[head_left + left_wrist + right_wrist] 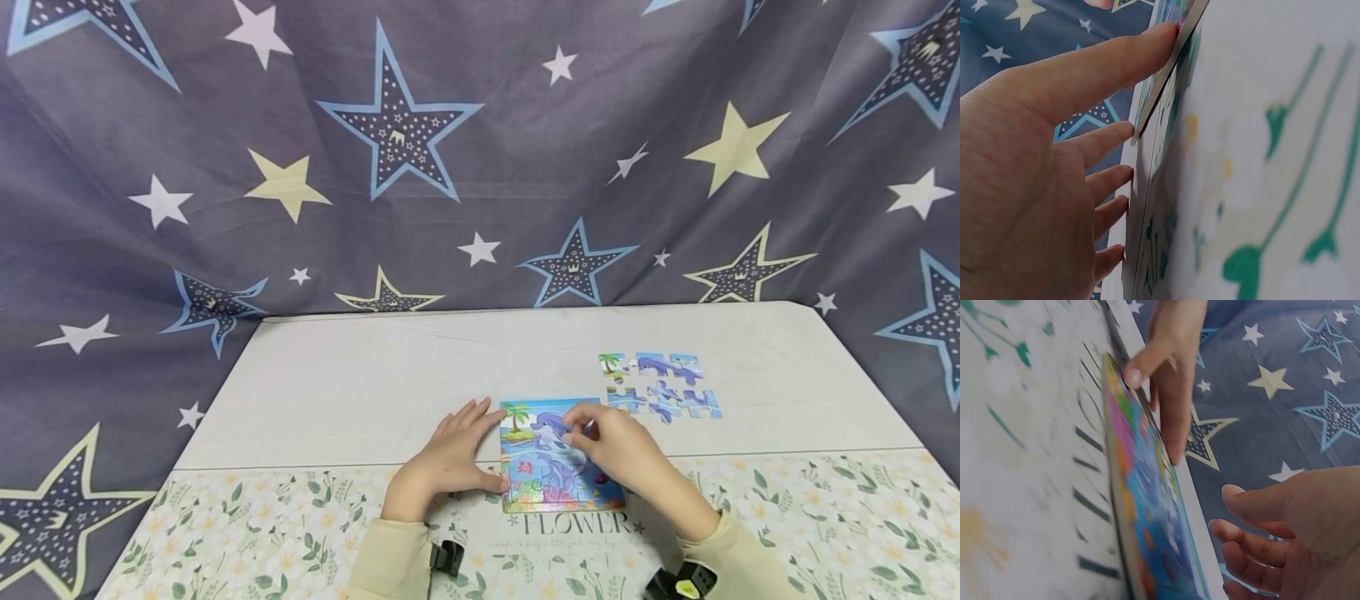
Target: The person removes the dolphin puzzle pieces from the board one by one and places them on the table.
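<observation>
A dolphin jigsaw board (525, 450) with a palm tree and a coral border lies toward the front of the table. At its left edge my left hand (453, 454) rests with fingers spread, thumb and index fingertip touching the rim; the left wrist view shows the thumb (1116, 65) on the board's edge. Over the board's right half hovers my right hand (618, 442), fingers loosely bent. In the right wrist view, the thumb (1260, 501) stands apart from the index finger, and no piece shows between them.
Several loose jigsaw pieces (663, 392) with dolphin parts and a palm lie spread beyond the board, to its right. A floral cloth (300, 533) with printed lettering covers the table's front; the back is plain white (375, 375). A star-patterned curtain (480, 150) hangs behind.
</observation>
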A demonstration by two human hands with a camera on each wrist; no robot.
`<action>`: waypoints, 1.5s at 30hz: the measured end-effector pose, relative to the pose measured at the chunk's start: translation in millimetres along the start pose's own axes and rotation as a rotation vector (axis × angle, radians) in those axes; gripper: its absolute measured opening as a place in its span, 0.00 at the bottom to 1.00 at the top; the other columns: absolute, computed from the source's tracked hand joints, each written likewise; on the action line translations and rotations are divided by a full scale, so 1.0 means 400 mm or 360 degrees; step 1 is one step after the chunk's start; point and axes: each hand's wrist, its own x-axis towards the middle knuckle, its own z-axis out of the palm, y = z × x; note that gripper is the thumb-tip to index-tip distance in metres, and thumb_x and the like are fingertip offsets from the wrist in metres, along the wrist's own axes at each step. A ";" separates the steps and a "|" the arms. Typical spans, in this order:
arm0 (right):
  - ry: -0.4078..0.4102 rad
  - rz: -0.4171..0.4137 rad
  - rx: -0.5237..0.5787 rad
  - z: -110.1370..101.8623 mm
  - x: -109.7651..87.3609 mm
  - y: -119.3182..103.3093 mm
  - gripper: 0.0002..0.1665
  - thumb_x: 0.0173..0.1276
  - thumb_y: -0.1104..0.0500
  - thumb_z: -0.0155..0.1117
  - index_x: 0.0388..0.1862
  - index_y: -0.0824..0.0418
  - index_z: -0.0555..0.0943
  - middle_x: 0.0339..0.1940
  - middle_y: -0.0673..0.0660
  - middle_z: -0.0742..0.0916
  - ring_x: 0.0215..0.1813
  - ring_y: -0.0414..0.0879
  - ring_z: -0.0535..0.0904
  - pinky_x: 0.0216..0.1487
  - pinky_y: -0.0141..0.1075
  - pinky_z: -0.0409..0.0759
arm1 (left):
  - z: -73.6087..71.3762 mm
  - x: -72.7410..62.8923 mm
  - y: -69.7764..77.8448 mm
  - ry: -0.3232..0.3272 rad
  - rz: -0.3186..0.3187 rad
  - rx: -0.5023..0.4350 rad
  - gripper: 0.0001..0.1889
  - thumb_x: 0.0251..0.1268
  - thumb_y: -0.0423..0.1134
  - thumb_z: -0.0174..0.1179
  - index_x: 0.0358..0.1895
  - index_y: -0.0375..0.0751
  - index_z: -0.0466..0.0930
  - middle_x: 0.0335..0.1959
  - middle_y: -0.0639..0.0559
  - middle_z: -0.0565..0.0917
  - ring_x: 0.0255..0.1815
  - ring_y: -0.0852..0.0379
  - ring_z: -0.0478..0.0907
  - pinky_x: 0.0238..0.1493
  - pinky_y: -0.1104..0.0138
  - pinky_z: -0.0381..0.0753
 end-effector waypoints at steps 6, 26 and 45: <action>-0.0017 -0.0110 -0.0014 0.031 -0.009 -0.018 0.07 0.63 0.61 0.72 0.39 0.55 0.84 0.25 0.42 0.79 0.23 0.37 0.70 0.23 0.31 0.70 | 0.001 0.001 -0.002 -0.0006 -0.0016 0.0005 0.53 0.43 0.50 0.77 0.76 0.44 0.61 0.80 0.42 0.52 0.80 0.42 0.44 0.77 0.43 0.39; -0.0123 -0.0166 -0.0037 0.085 -0.029 -0.045 0.11 0.60 0.58 0.75 0.41 0.53 0.84 0.32 0.43 0.80 0.26 0.37 0.69 0.24 0.32 0.71 | 0.000 0.002 -0.001 -0.0004 -0.0008 0.0038 0.53 0.43 0.52 0.78 0.76 0.44 0.62 0.79 0.42 0.52 0.80 0.41 0.44 0.76 0.43 0.40; -0.0133 -0.0228 -0.0202 0.107 -0.032 -0.044 0.25 0.54 0.53 0.80 0.51 0.56 0.84 0.33 0.43 0.77 0.29 0.36 0.68 0.28 0.31 0.71 | -0.003 -0.001 0.005 0.0005 -0.0017 0.0047 0.52 0.43 0.51 0.78 0.76 0.44 0.62 0.79 0.42 0.53 0.80 0.41 0.44 0.77 0.43 0.40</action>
